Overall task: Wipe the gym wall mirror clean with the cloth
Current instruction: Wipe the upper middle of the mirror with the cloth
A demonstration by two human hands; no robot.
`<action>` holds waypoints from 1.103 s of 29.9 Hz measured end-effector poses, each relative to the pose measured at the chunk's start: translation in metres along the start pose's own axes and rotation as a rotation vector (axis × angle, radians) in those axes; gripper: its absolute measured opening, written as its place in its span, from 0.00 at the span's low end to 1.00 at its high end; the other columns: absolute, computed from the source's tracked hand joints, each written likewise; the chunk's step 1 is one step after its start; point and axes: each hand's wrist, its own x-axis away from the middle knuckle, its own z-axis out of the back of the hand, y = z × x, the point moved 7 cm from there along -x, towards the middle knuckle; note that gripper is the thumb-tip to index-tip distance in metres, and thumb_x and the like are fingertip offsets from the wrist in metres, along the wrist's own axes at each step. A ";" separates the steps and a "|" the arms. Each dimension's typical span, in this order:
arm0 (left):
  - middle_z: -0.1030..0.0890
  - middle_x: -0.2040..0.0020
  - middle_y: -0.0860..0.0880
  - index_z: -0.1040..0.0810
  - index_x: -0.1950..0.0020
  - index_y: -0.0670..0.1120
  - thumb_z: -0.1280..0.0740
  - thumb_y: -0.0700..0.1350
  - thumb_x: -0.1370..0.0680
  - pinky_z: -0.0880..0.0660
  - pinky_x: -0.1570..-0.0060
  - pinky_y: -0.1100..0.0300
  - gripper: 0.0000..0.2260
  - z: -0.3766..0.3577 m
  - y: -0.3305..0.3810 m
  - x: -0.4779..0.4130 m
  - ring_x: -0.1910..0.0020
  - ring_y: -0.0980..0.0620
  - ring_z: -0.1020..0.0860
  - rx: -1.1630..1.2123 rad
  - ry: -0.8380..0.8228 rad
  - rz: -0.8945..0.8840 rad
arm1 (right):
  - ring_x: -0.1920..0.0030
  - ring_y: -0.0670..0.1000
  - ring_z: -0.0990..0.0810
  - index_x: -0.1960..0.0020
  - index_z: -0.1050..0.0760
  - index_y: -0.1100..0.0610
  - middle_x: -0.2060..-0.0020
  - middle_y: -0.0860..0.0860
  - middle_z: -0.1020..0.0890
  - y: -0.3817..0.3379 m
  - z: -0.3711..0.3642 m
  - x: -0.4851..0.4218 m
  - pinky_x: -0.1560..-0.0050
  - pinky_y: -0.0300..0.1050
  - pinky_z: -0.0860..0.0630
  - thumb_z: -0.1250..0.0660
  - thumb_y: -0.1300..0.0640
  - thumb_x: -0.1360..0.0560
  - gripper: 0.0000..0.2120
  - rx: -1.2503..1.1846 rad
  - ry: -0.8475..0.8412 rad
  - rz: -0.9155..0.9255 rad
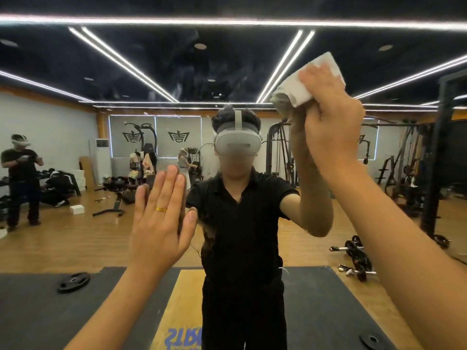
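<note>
Mirror [227,59] fills head view, reflecting gym and a person in a headset. White cloth [310,79] at 1 o'clock, against the glass, gripped by right hand [331,122], fingers curled round it. Left hand [161,218] at 8 o'clock, flat, fingers straight and together, palm facing glass; gold ring [161,209] on one finger.

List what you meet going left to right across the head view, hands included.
Reflected bystander in black → left hand, flat with straight fingers → reflected white headset → right hand gripping the cloth → black rack post.
</note>
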 end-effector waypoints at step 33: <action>0.44 0.16 0.44 0.42 0.17 0.42 0.44 0.51 0.16 0.51 0.19 0.42 0.29 -0.001 -0.003 0.002 0.17 0.46 0.46 0.006 0.009 0.005 | 0.26 0.61 0.27 0.28 0.24 0.59 0.29 0.56 0.23 -0.118 -0.087 0.044 0.33 0.54 0.28 0.32 0.65 0.23 0.23 0.007 -0.133 0.277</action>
